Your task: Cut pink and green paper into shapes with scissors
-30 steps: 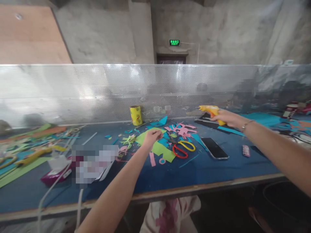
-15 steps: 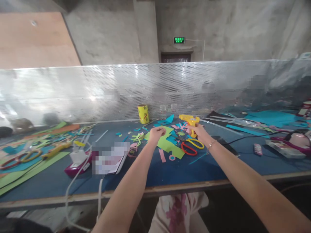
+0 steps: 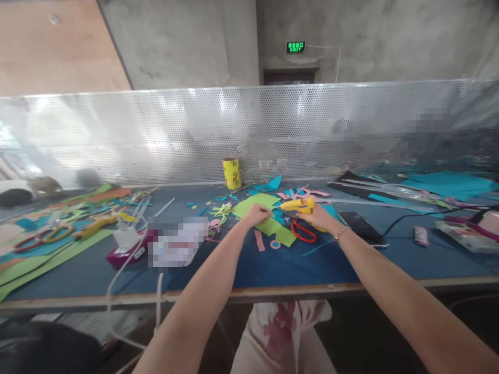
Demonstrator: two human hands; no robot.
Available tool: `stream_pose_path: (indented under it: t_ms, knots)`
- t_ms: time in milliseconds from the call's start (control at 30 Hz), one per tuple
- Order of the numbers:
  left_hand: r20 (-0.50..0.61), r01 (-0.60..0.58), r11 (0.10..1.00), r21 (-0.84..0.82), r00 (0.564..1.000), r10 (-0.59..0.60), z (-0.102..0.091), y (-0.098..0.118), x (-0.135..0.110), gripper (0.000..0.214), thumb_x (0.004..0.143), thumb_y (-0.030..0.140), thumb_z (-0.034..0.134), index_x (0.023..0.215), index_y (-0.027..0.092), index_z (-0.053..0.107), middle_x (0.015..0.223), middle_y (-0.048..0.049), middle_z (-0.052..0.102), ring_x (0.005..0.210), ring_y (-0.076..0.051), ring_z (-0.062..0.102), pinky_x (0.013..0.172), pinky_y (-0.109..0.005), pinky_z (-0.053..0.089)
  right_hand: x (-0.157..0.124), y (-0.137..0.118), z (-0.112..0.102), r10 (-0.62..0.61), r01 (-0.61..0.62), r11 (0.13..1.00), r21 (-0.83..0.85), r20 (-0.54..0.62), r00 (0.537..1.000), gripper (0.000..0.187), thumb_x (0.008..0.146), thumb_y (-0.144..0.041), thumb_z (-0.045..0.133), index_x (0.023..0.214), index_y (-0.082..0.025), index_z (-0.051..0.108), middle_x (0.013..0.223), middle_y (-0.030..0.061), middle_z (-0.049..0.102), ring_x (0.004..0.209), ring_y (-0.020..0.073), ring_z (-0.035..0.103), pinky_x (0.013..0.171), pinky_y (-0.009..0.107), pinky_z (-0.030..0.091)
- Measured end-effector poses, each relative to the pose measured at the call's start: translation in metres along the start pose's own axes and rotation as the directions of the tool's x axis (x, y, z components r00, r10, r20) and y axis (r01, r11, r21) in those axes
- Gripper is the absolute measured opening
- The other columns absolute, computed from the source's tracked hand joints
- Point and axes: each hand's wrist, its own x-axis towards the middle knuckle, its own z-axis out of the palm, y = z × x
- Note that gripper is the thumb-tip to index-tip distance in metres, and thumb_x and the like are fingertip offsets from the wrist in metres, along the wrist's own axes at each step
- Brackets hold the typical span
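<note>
My right hand [image 3: 318, 217] is wrapped round a yellow glue gun [image 3: 297, 204], whose nozzle points left at the fingertips of my left hand [image 3: 258, 214]. Those fingers are pinched together; whatever they hold is too small to make out. Under both hands lies light green paper [image 3: 278, 234] with cut edges. Scissors with a red handle loop [image 3: 304, 232] lie partly hidden beneath my right hand. Close by are a pink paper strip [image 3: 259, 240] and a small pink ring with a blue centre [image 3: 275, 244].
A yellow roll [image 3: 233, 174] stands near the perforated metal screen [image 3: 195, 135]. Left are a phone-like object [image 3: 179, 241], a purple power strip [image 3: 127, 252], and another glue gun [image 3: 95, 227]. Right are a black phone [image 3: 362, 227], a cable, and a plastic box [image 3: 465, 235].
My right hand has brought the glue gun down and left, so its nozzle is now close to my left hand. My left hand stays pinched. The view has tilted slightly down.
</note>
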Motion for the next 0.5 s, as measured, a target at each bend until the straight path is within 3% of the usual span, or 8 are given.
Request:
stream_pose_path:
  t_ms: [133,300,500]
  knots:
    - [-0.007,0.032,0.999,-0.011,0.999,-0.032,0.002,-0.004,0.001,0.015,0.062,0.027,0.059,0.060,0.012,0.063,0.047,0.0009,0.055,0.046,-0.009,0.050,0.049,-0.021,0.041,-0.002,-0.006,0.004,-0.009,0.006,0.989,-0.149,-0.016,1.000,0.032,0.067,-0.039,0.060,0.092,-0.019,0.063,0.089,0.0069,0.066,0.081,0.0193,0.060,0.065,0.025,0.044]
    - [-0.026,0.075,0.997,0.017,0.997,-0.074,0.004,0.003,-0.002,0.013,0.062,0.025,0.059,0.060,0.012,0.063,0.048,0.0002,0.056,0.046,-0.009,0.049,0.047,-0.020,0.039,-0.001,-0.008,0.009,0.007,-0.008,0.946,-0.323,-0.005,1.000,0.015,0.067,-0.025,0.057,0.078,-0.016,0.062,0.079,0.0059,0.066,0.071,0.0156,0.059,0.057,0.020,0.039]
    - [-0.021,0.085,0.995,0.042,0.996,-0.084,0.004,0.008,-0.003,0.013,0.062,0.024,0.059,0.057,0.012,0.062,0.047,0.0002,0.055,0.045,-0.009,0.047,0.045,-0.020,0.037,-0.003,-0.012,0.012,0.017,-0.019,0.936,-0.351,-0.008,1.000,0.012,0.064,-0.021,0.054,0.073,-0.016,0.060,0.076,0.0048,0.066,0.068,0.0141,0.058,0.055,0.019,0.037]
